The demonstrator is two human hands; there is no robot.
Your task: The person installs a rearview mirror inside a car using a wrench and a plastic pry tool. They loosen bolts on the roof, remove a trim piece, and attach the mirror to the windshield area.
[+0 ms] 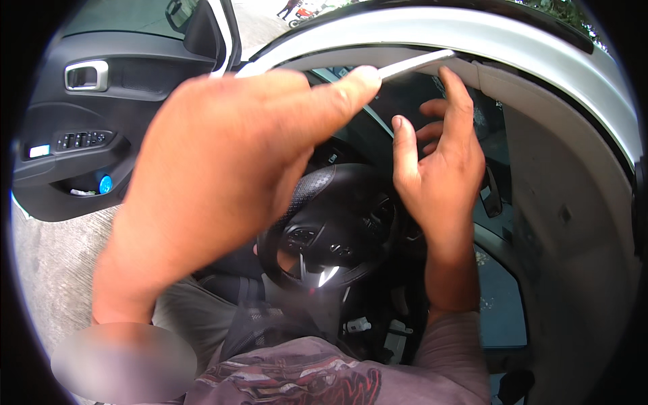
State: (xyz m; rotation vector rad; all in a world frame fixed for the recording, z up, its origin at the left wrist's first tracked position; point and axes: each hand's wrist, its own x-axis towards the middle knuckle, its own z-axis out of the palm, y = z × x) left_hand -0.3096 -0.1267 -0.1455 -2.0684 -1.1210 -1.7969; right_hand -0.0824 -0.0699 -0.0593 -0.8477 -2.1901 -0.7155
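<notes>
My left hand (229, 162), large and close, is closed around a slim silver bar-shaped tool (415, 65); its exact kind cannot be made out. The bar sticks out past my thumb and slants up to the right, along the front edge of the car's roof opening. My right hand (445, 158) is raised beside it, thumb and fingers apart and slightly curled, with nothing in them. Its index fingertip is just below the bar's far tip; whether they touch is unclear. The grey roof lining (526, 88) and dark door seal run close to both.
Below my hands is a black steering wheel (331, 236). An open car door (135, 74) with a window-switch panel (84, 140) stands at the left. The white roof frame (405, 27) arches overhead. A rear-view mirror (491, 192) hangs at the right, and small white items (358, 325) lie by the seat.
</notes>
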